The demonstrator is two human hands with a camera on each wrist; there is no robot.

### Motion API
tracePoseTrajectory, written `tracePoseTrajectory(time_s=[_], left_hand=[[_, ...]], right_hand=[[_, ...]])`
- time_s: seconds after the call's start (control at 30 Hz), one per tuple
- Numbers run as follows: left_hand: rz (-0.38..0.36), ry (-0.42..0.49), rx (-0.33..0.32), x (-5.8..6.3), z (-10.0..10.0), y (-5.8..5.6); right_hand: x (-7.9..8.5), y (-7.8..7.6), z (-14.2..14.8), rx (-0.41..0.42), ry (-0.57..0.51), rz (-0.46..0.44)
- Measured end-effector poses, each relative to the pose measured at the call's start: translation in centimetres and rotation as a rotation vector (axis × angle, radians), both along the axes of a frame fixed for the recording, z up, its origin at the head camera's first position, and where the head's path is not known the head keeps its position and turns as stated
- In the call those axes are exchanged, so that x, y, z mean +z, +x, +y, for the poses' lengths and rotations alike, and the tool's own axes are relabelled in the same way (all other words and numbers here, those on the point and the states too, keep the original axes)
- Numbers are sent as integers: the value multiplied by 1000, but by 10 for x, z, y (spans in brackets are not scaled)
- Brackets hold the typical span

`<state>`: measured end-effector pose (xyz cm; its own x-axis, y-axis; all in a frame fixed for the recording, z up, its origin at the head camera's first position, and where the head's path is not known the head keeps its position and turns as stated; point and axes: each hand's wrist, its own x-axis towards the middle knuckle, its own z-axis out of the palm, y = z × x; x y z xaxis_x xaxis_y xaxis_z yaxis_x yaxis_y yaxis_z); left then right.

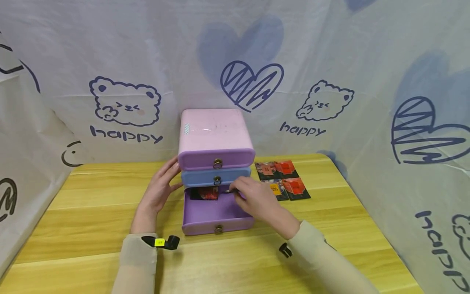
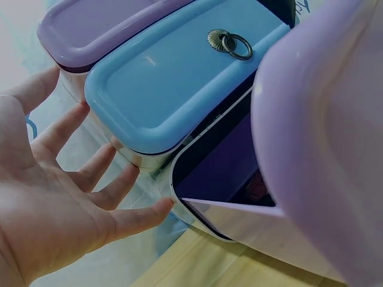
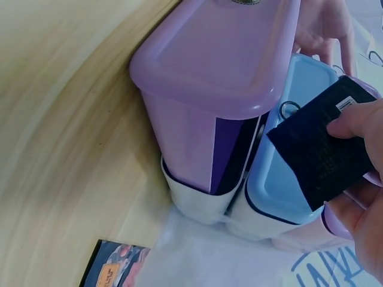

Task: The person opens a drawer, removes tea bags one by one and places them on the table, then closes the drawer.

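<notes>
A small three-drawer cabinet [image 1: 216,130] stands on the table, its bottom purple drawer [image 1: 219,223] pulled out. In the head view, a dark and red packet [image 1: 204,194] lies at the back left inside that drawer. My right hand [image 1: 258,200] is over the drawer's right side. Between thumb and fingers it pinches a flat black packet [image 3: 320,146] with a small white label, its back facing the right wrist view. My left hand [image 2: 66,173] is at the cabinet's left side, fingers spread and fairly straight, fingertips right at the drawer casings.
Several red and black packets [image 1: 282,179] lie in two rows on the wooden table [image 1: 84,228], right of the cabinet. The blue middle drawer [image 2: 173,78] and the purple top drawer [image 1: 198,160] are closed. A printed cloth [image 1: 154,49] hangs behind.
</notes>
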<state>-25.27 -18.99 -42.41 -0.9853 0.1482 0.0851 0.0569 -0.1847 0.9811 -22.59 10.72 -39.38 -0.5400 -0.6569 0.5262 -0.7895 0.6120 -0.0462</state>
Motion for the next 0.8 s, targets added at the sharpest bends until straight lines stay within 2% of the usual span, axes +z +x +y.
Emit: tracePoseTrajectory(time_s=[0.57,0.8], left_hand=[[2,3,-2,-1,0,-1],[1,-4,-2,0,0,-1]], right_hand=[[-9,5,31,132,-245,163],[-12,6,48,102,-277,203]])
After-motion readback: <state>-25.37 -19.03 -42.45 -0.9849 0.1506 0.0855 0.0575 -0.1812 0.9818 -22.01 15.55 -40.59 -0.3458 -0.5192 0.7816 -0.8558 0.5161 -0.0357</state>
